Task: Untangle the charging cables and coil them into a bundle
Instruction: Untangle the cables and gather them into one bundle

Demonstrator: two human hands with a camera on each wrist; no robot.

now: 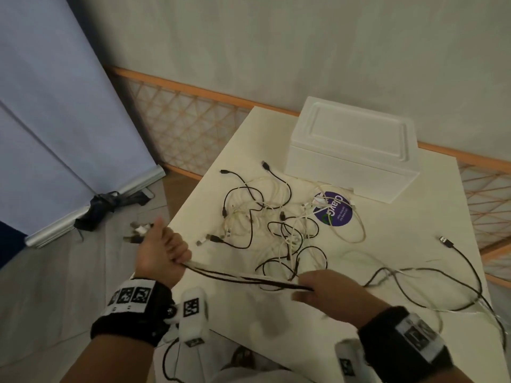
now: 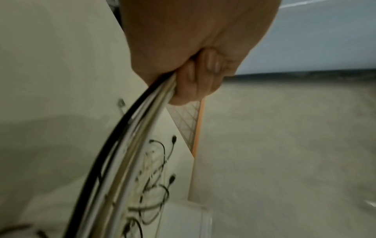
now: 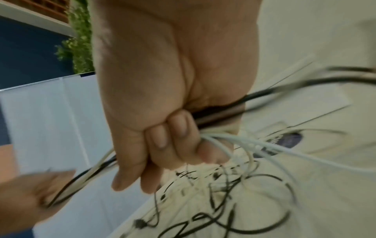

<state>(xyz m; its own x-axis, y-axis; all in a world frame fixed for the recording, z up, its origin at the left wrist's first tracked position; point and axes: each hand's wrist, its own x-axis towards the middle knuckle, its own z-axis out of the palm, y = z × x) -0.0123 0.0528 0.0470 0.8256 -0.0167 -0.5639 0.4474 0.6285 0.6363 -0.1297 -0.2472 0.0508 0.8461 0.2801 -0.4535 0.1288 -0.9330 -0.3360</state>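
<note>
A bunch of black and white charging cables [image 1: 243, 277] stretches taut between my two hands above the table's near edge. My left hand [image 1: 163, 252] grips one end in a fist, with plug ends [image 1: 139, 230] sticking out past the thumb. In the left wrist view the curled fingers [image 2: 191, 80] close round the cables [image 2: 130, 133]. My right hand [image 1: 326, 286] grips the same bunch, fingers [image 3: 177, 128] curled round it. A tangle of black and white cables [image 1: 271, 225] lies on the table beyond. Black cables [image 1: 442, 275] trail to the right.
A white lidded box [image 1: 354, 145] stands at the back of the white table [image 1: 414, 217]. A purple round sticker [image 1: 333, 208] lies under the cables. A blue roll-up screen [image 1: 55, 120] and a dark bundle [image 1: 102, 208] are on the floor at left.
</note>
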